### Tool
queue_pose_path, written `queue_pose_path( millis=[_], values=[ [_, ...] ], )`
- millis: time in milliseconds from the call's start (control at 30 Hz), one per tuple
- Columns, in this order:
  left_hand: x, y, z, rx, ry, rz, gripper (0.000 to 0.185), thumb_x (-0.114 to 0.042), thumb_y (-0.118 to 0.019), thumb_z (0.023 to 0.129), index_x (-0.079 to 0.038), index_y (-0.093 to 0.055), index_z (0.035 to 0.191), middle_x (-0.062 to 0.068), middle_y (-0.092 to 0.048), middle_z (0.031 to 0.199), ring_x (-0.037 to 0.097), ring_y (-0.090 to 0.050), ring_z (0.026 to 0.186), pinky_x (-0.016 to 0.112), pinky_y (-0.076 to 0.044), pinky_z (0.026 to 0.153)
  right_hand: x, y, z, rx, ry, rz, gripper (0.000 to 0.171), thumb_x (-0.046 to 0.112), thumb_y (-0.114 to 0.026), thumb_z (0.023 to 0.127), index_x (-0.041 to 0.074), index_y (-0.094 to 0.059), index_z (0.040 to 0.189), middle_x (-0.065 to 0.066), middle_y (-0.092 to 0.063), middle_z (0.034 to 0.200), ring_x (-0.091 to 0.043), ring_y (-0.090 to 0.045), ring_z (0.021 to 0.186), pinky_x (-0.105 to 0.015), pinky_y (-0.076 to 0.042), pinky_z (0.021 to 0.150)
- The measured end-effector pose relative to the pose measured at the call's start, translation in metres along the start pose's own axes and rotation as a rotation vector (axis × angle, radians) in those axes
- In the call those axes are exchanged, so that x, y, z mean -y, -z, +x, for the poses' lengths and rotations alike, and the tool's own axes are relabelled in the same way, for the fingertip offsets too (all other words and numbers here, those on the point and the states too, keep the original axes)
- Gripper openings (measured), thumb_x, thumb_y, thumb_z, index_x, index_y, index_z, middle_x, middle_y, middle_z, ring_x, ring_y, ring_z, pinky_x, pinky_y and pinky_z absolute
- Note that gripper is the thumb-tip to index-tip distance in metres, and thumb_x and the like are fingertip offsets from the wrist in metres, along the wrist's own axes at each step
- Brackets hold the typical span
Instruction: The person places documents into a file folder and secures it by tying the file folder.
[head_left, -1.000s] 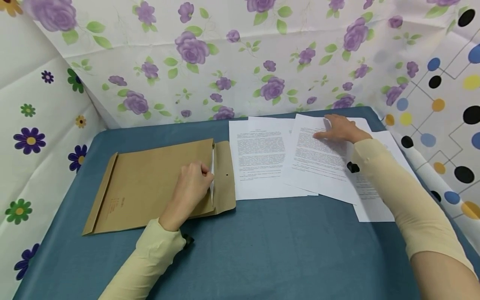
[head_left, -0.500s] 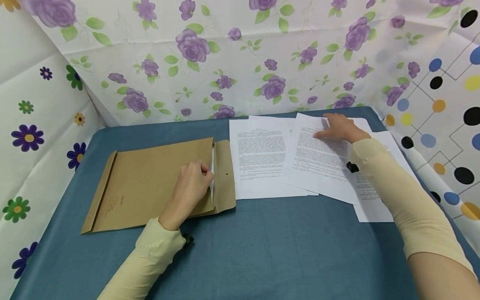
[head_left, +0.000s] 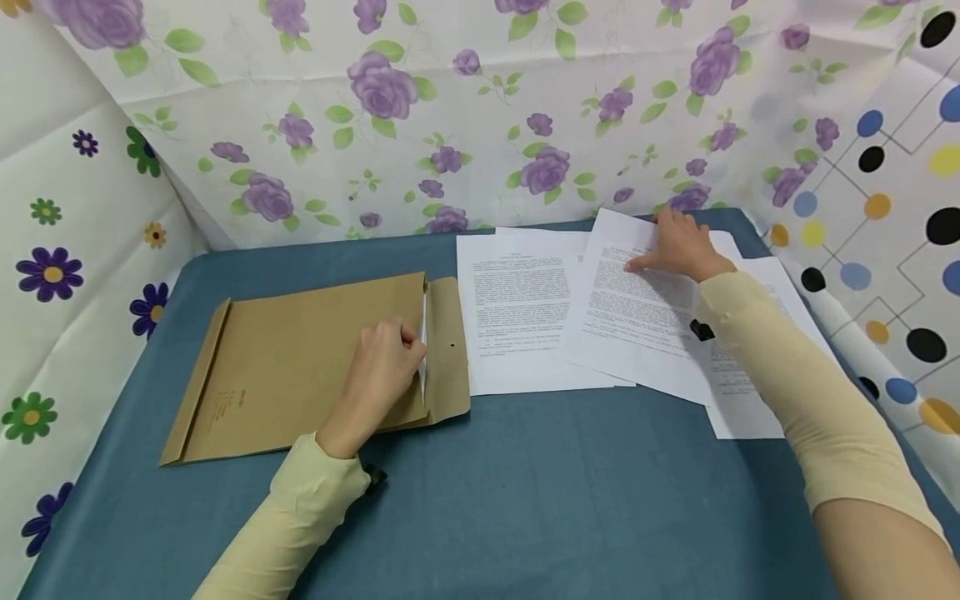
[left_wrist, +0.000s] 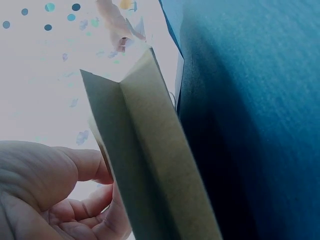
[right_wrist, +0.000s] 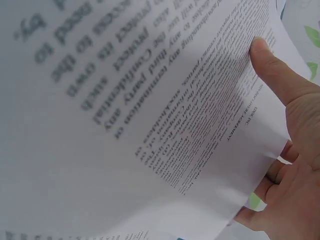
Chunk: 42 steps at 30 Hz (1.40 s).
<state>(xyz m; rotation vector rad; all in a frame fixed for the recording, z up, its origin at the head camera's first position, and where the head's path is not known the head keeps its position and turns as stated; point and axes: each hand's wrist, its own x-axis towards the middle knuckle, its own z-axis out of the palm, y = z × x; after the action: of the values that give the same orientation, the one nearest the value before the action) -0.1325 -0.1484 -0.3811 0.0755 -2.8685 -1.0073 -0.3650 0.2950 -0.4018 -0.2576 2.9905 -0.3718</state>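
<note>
The brown envelope (head_left: pixel 300 367) lies on the left of the blue surface (head_left: pixel 562 500), with its flap (head_left: pixel 448 350) open on the right side. The left hand (head_left: pixel 378 358) has its thumb and fingers closed on the edge of the opening (a thin strip of white paper (head_left: pixel 424 321) peeks out there). The right hand (head_left: pixel 682 246) pinches a printed sheet (head_left: pixel 622 308) by its far right corner, thumb on the words and fingers behind. That sheet's far end is lifted up. Other printed pages (head_left: pixel 517 325) lie to its left, just beside the flap, and one more page (head_left: pixel 750 417) is on the right, partly under it.
</note>
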Motion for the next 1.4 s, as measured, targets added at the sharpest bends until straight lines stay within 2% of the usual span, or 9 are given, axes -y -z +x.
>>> queue_pose_path(
  millis=[133,333,467,600,767,1000,1100,1200,1400],
  values=[
    [0.0,0.0,0.0,0.01,0.006,-0.001,0.018,0.001,-0.058,0.088,-0.006,-0.061,0.071,0.005,-0.05,0.068,0.02,-0.048,0.06,0.031,-0.036,0.054,0.002,0.003,0.001,-0.015,0.011,-0.027,0.103,0.052,-0.086,0.077,-0.012,-0.037,0.142,-0.038,-0.044,0.136,-0.057,-0.035,0.13,-0.075,-0.021,0.107],
    [-0.001,0.001,0.001,0.008,0.0,0.007,0.019,0.001,-0.058,0.088,-0.006,-0.061,0.071,0.005,-0.05,0.067,0.02,-0.049,0.06,0.031,-0.037,0.054,0.003,0.023,-0.01,-0.071,0.064,-0.007,0.056,0.025,-0.073,0.094,-0.013,-0.054,0.132,-0.039,-0.056,0.129,-0.059,-0.05,0.12,-0.075,-0.033,0.1],
    [0.0,0.0,0.002,0.004,-0.005,0.012,0.018,0.001,-0.059,0.087,-0.006,-0.061,0.071,0.006,-0.052,0.068,0.021,-0.05,0.06,0.031,-0.037,0.054,0.001,0.044,-0.022,-0.057,0.14,0.006,0.044,0.019,-0.066,0.1,-0.014,-0.059,0.128,-0.038,-0.059,0.126,-0.057,-0.056,0.114,-0.071,-0.04,0.097],
    [0.0,-0.001,0.003,-0.001,-0.004,0.011,0.016,0.001,-0.059,0.086,-0.006,-0.063,0.073,0.007,-0.055,0.071,0.022,-0.052,0.062,0.031,-0.039,0.056,-0.003,0.065,-0.029,-0.018,0.226,-0.013,0.04,0.02,-0.065,0.101,-0.015,-0.06,0.119,-0.037,-0.062,0.116,-0.052,-0.06,0.104,-0.063,-0.046,0.09],
    [0.0,-0.002,0.003,0.001,-0.003,0.008,0.013,0.0,-0.059,0.087,-0.004,-0.066,0.077,0.009,-0.059,0.074,0.023,-0.055,0.065,0.031,-0.041,0.057,-0.003,0.086,-0.039,-0.05,0.315,-0.018,0.027,0.015,-0.067,0.099,-0.01,-0.062,0.107,-0.022,-0.062,0.086,-0.032,-0.055,0.076,-0.048,-0.044,0.072],
    [0.0,-0.002,0.002,-0.004,-0.004,0.01,0.014,0.001,-0.058,0.087,-0.004,-0.065,0.076,0.008,-0.058,0.072,0.023,-0.054,0.064,0.032,-0.041,0.057,0.011,0.111,-0.056,-0.048,0.314,0.052,0.017,0.013,-0.073,0.095,-0.004,-0.073,0.1,-0.011,-0.068,0.08,-0.014,-0.05,0.059,-0.027,-0.04,0.056],
    [0.0,-0.002,0.002,-0.008,-0.012,0.005,0.016,0.001,-0.058,0.088,-0.005,-0.064,0.074,0.008,-0.057,0.07,0.022,-0.054,0.063,0.032,-0.041,0.056,0.014,0.123,-0.067,-0.043,0.294,0.111,0.016,0.015,-0.075,0.094,-0.001,-0.074,0.093,-0.007,-0.068,0.075,-0.011,-0.05,0.055,-0.024,-0.039,0.052],
    [0.001,-0.002,0.002,-0.013,-0.017,0.002,0.017,0.001,-0.058,0.088,-0.005,-0.063,0.073,0.007,-0.055,0.069,0.022,-0.053,0.062,0.032,-0.04,0.056,0.014,0.136,-0.076,-0.024,0.265,0.206,0.021,0.017,-0.075,0.096,-0.004,-0.075,0.096,-0.005,-0.072,0.077,-0.011,-0.061,0.055,-0.023,-0.048,0.051],
    [0.002,-0.003,0.002,-0.008,-0.011,-0.001,0.017,0.001,-0.057,0.088,-0.005,-0.062,0.073,0.007,-0.055,0.069,0.022,-0.052,0.061,0.032,-0.04,0.056,0.013,0.155,-0.093,0.017,0.184,0.372,0.031,0.026,-0.071,0.099,-0.004,-0.075,0.106,-0.003,-0.076,0.081,-0.025,-0.073,0.062,-0.035,-0.057,0.053]
  ],
)
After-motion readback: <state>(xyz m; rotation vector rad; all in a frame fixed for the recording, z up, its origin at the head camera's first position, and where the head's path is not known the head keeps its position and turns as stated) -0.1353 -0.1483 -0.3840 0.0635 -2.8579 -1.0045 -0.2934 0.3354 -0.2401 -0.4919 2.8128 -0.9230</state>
